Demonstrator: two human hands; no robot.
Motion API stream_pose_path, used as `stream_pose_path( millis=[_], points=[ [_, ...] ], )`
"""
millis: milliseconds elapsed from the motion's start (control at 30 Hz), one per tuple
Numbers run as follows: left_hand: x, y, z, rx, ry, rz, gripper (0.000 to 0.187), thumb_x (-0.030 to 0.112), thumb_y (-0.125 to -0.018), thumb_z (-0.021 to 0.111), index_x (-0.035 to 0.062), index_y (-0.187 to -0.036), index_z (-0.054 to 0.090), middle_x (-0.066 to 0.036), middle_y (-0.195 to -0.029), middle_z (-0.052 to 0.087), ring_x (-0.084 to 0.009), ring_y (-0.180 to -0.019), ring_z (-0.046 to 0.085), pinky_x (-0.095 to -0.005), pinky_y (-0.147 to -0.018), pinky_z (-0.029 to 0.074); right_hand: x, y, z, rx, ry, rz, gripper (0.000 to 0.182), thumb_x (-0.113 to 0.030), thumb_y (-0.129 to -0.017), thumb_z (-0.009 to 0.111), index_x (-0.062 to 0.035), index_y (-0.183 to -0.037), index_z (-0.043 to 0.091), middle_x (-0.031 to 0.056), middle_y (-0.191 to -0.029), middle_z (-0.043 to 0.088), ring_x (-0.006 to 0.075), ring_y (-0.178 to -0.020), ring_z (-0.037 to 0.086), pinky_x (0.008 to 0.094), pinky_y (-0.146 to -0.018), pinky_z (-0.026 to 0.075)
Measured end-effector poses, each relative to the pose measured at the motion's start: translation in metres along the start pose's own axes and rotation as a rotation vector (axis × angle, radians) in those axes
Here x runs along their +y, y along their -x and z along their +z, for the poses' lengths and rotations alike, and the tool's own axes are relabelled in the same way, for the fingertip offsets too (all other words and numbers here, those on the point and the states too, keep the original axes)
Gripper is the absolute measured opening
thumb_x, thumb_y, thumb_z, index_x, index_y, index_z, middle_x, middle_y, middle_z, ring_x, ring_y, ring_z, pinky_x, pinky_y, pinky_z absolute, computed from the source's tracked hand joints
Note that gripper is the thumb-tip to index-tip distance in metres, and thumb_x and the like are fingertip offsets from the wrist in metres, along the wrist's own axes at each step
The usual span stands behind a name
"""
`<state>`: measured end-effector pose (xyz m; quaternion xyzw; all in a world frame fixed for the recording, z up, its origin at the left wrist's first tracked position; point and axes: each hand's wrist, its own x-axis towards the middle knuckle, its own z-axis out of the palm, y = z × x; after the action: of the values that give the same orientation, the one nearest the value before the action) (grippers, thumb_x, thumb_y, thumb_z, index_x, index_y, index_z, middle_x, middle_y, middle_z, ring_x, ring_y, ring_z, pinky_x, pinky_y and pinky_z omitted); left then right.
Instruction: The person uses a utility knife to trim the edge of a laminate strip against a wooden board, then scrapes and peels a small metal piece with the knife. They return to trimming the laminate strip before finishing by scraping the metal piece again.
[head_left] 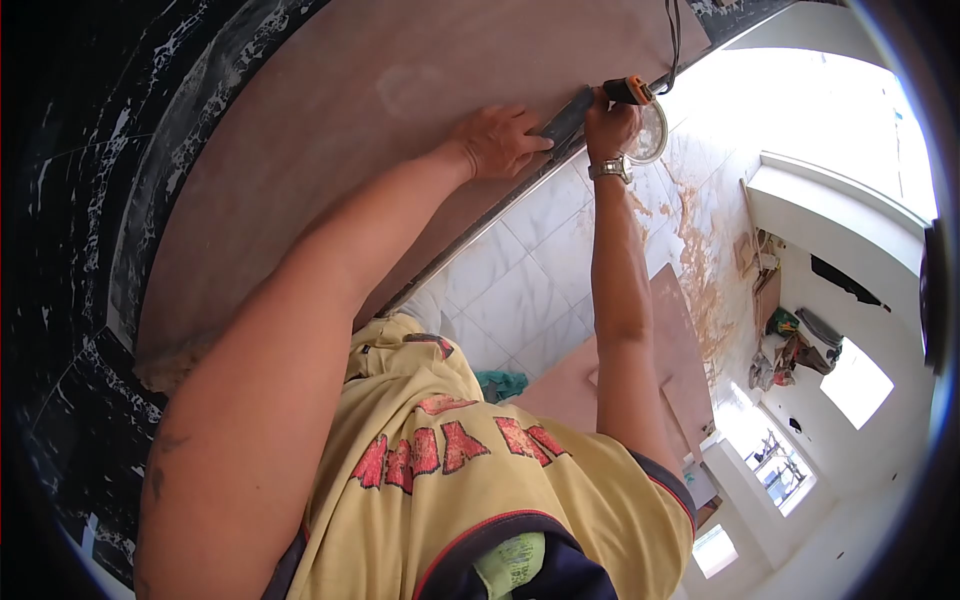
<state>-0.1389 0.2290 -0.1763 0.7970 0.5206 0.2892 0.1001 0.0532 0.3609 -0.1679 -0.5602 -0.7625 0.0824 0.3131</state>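
Observation:
My left hand (500, 142) rests on a large brownish panel (390, 130), fingers apart and fingertips at a narrow dark strip (568, 118) near the panel's edge. Beside the strip's far end, my right hand (612, 128) is closed, with a wristwatch (611, 168) on the wrist. An orange-and-black tool (630, 91) sticks out from this hand; its exact kind does not show, and the hand covers its lower part. Just past the right hand, lower down, is a round pale object (653, 135), partly hidden by it.
Black white-veined stone (75, 210) borders the panel on the left. Dark cables (674, 45) hang at the top. Below are marble-look floor tiles (525, 260) with brown stains, loose brownish boards (670, 340), a green cloth (500, 384), and clutter (795, 350) by the white wall.

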Motion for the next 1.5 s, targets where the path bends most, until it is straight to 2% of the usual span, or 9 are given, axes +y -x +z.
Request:
stream_pose_path(
  millis=[167,500,767,867,1100,1167,1267,1400,1500],
  points=[
    [-0.002,0.001,-0.001,0.027,-0.011,0.025,0.032,0.023,-0.083,0.077,0.0332,-0.113,0.080,0.001,-0.096,0.059,-0.0198,-0.097,0.063,-0.0360,-0.078,0.059,-0.001,0.037,-0.020,0.004,-0.134,-0.236,0.011,-0.007,-0.082,0.075,-0.0083,-0.089,0.066,0.0083,-0.091,0.071,0.0332,-0.088,0.061,0.0451,-0.087,0.048],
    [0.002,-0.001,-0.006,0.000,-0.023,0.010,0.031,0.022,-0.083,0.078,0.0341,-0.112,0.079,0.001,-0.096,0.058,-0.0202,-0.096,0.063,-0.0360,-0.081,0.059,-0.019,0.056,-0.023,-0.117,-0.149,-0.241,0.017,-0.010,-0.080,0.076,-0.0103,-0.093,0.066,0.0087,-0.092,0.069,0.0337,-0.094,0.062,0.0461,-0.090,0.046],
    [-0.001,0.002,0.000,0.012,-0.005,0.023,0.031,0.022,-0.082,0.078,0.0340,-0.111,0.080,0.001,-0.096,0.059,-0.0193,-0.095,0.063,-0.0361,-0.079,0.059,-0.010,0.001,-0.011,-0.053,-0.068,0.192,0.015,-0.016,-0.087,0.079,-0.0029,-0.087,0.072,0.0168,-0.090,0.073,0.0420,-0.092,0.067,0.0505,-0.087,0.051],
    [0.001,-0.002,-0.004,0.025,-0.007,0.016,0.030,0.023,-0.082,0.078,0.0332,-0.111,0.081,0.002,-0.096,0.059,-0.0188,-0.095,0.063,-0.0358,-0.078,0.059,-0.018,0.049,-0.015,-0.091,-0.026,-0.119,0.013,-0.013,-0.089,0.075,-0.0054,-0.094,0.067,0.0118,-0.093,0.070,0.0388,-0.095,0.065,0.0491,-0.090,0.050],
    [-0.003,0.002,0.005,0.005,0.000,0.011,0.031,0.026,-0.083,0.077,0.0347,-0.113,0.080,0.002,-0.098,0.060,-0.0192,-0.097,0.063,-0.0362,-0.079,0.058,-0.008,0.006,-0.006,-0.050,-0.063,0.188,0.012,-0.018,-0.088,0.077,-0.0071,-0.084,0.075,0.0155,-0.089,0.074,0.0422,-0.089,0.067,0.0519,-0.088,0.049],
    [-0.001,0.001,-0.001,0.009,-0.025,0.026,0.032,0.026,-0.083,0.077,0.0348,-0.114,0.080,0.002,-0.098,0.060,-0.0190,-0.097,0.063,-0.0358,-0.080,0.058,-0.003,0.033,-0.005,-0.021,0.006,-0.102,0.015,-0.018,-0.089,0.077,-0.0063,-0.086,0.069,0.0126,-0.089,0.069,0.0399,-0.093,0.065,0.0499,-0.086,0.049],
    [0.001,-0.001,-0.007,-0.025,-0.019,-0.015,0.032,0.026,-0.083,0.077,0.0348,-0.114,0.080,0.002,-0.097,0.060,-0.0187,-0.098,0.062,-0.0355,-0.082,0.058,-0.030,0.059,-0.025,-0.150,-0.088,-0.048,0.015,-0.017,-0.089,0.077,-0.0055,-0.087,0.069,0.0123,-0.090,0.069,0.0394,-0.095,0.064,0.0500,-0.087,0.049],
    [0.001,0.000,-0.002,-0.024,-0.006,0.006,0.031,0.025,-0.084,0.077,0.0343,-0.113,0.080,0.002,-0.097,0.060,-0.0187,-0.096,0.062,-0.0354,-0.080,0.058,0.001,0.008,-0.004,-0.034,-0.076,0.116,0.009,-0.014,-0.086,0.078,-0.0057,-0.088,0.074,0.0137,-0.094,0.074,0.0377,-0.098,0.067,0.0484,-0.086,0.050],
    [-0.001,0.001,0.000,0.003,-0.015,0.020,0.031,0.025,-0.083,0.077,0.0346,-0.112,0.080,0.002,-0.096,0.060,-0.0188,-0.095,0.062,-0.0354,-0.078,0.058,-0.006,0.024,-0.010,-0.081,-0.043,-0.058,0.007,-0.012,-0.086,0.076,-0.0057,-0.088,0.072,0.0139,-0.091,0.072,0.0379,-0.095,0.066,0.0488,-0.085,0.050]
  ],
)
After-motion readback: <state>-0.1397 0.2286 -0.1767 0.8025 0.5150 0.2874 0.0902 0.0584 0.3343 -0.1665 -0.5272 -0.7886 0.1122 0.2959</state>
